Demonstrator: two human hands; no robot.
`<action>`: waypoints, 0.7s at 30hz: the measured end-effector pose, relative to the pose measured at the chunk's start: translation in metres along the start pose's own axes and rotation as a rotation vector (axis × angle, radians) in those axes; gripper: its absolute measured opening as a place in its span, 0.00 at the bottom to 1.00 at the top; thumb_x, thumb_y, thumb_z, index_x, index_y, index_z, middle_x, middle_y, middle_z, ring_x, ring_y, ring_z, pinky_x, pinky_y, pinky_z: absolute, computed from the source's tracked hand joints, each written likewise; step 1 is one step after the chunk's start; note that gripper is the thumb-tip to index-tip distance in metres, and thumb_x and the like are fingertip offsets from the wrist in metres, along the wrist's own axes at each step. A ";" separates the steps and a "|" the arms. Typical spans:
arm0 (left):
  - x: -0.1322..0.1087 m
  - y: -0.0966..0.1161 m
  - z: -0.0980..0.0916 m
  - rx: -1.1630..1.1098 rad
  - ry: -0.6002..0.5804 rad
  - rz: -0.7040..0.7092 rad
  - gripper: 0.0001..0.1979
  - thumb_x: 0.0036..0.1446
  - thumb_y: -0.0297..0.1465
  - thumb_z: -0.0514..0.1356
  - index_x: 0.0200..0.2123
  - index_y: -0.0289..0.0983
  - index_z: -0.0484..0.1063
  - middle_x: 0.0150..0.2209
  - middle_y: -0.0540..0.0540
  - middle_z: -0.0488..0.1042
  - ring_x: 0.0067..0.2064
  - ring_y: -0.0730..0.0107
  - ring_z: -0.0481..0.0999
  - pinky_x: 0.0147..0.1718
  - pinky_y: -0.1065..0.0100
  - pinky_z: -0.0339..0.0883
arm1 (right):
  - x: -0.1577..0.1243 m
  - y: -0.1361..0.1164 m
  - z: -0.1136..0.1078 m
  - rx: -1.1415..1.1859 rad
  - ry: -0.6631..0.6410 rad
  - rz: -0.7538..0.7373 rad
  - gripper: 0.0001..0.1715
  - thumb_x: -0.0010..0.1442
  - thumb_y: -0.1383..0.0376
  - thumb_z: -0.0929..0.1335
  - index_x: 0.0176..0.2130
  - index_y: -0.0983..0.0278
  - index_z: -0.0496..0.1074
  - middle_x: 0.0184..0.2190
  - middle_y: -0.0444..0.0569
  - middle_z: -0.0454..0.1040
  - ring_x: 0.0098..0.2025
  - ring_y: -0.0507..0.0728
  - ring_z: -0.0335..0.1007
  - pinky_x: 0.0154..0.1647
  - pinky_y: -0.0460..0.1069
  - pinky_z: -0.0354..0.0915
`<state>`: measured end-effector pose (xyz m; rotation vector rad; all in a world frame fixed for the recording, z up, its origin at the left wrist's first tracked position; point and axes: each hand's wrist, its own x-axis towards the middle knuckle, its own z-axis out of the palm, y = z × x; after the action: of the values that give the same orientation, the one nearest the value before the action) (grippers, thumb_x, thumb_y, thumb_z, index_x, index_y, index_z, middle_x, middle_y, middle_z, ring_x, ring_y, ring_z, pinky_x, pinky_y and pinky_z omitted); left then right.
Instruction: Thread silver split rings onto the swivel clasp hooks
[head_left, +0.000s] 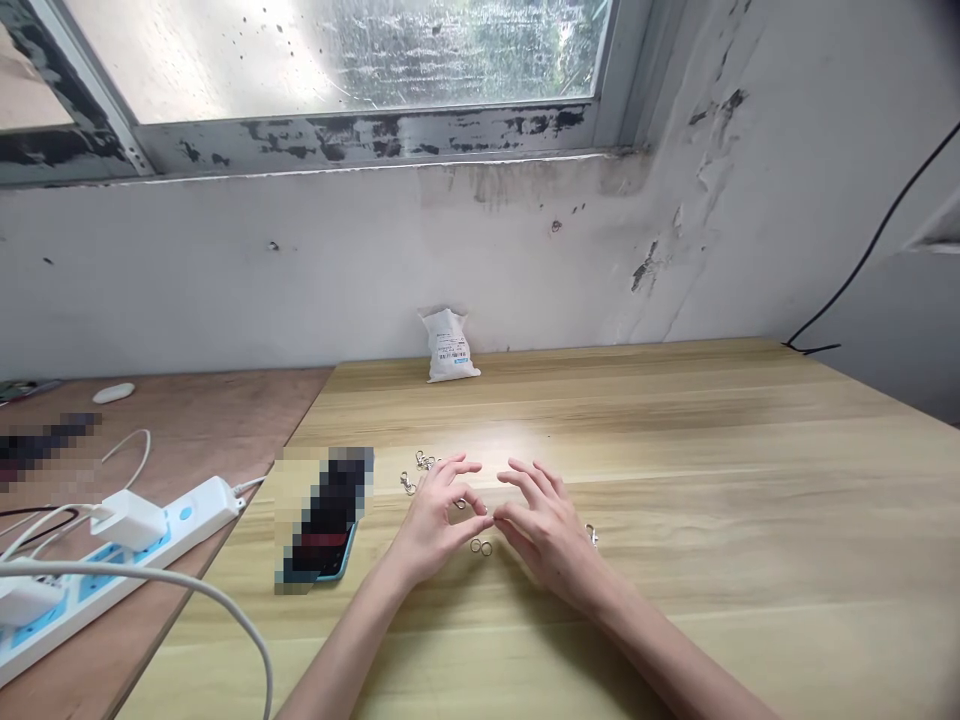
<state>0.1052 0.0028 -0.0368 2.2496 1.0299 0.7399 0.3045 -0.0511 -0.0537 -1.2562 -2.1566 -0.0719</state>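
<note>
My left hand [436,515] and my right hand [541,522] meet over the light wooden table [675,470], thumb and forefinger tips pinched together between them on something tiny that I cannot make out. The other fingers are spread. Two small metal rings [481,547] lie on the table just below the pinch. Several metal clasps [417,470] lie left of my left hand, and another clasp [592,535] lies by my right hand.
A phone [326,520] lies left of my left hand. A white power strip [112,555] with plugs and cables sits on the brown table at left. A small white bag [448,345] stands against the wall. A black cable [862,260] hangs at right.
</note>
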 end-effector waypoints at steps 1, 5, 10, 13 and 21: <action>0.000 0.000 0.000 0.013 -0.004 0.014 0.04 0.56 0.33 0.65 0.30 0.41 0.75 0.57 0.45 0.70 0.65 0.52 0.58 0.63 0.43 0.51 | 0.000 0.000 0.000 0.003 0.000 0.000 0.11 0.67 0.67 0.63 0.35 0.60 0.73 0.51 0.53 0.70 0.62 0.63 0.59 0.61 0.65 0.55; -0.001 0.001 -0.005 0.046 -0.056 0.059 0.03 0.58 0.34 0.64 0.33 0.42 0.77 0.58 0.47 0.69 0.66 0.52 0.57 0.62 0.43 0.52 | 0.000 0.001 0.002 0.010 0.015 -0.003 0.10 0.66 0.67 0.64 0.36 0.59 0.74 0.50 0.53 0.71 0.61 0.63 0.60 0.61 0.65 0.56; -0.002 0.002 -0.014 0.071 -0.147 0.084 0.07 0.62 0.31 0.59 0.37 0.46 0.78 0.61 0.49 0.66 0.68 0.54 0.53 0.63 0.41 0.49 | 0.000 0.001 0.002 0.001 0.011 -0.005 0.08 0.65 0.67 0.65 0.36 0.59 0.74 0.50 0.53 0.71 0.61 0.64 0.60 0.61 0.65 0.56; -0.001 0.002 -0.015 0.084 -0.159 0.083 0.07 0.61 0.30 0.60 0.37 0.46 0.79 0.61 0.48 0.66 0.67 0.52 0.53 0.63 0.39 0.48 | 0.000 0.001 0.000 -0.008 0.008 -0.013 0.08 0.65 0.68 0.65 0.35 0.60 0.74 0.50 0.54 0.71 0.60 0.64 0.61 0.60 0.65 0.57; -0.003 -0.001 -0.014 0.088 -0.143 0.049 0.06 0.60 0.33 0.62 0.40 0.44 0.77 0.61 0.46 0.66 0.68 0.52 0.54 0.63 0.41 0.51 | 0.000 0.003 0.000 0.006 -0.002 -0.041 0.08 0.64 0.69 0.65 0.35 0.60 0.73 0.49 0.53 0.71 0.60 0.63 0.60 0.60 0.65 0.57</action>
<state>0.0943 0.0045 -0.0283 2.3727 0.9585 0.5539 0.3064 -0.0495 -0.0547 -1.2097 -2.1830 -0.0816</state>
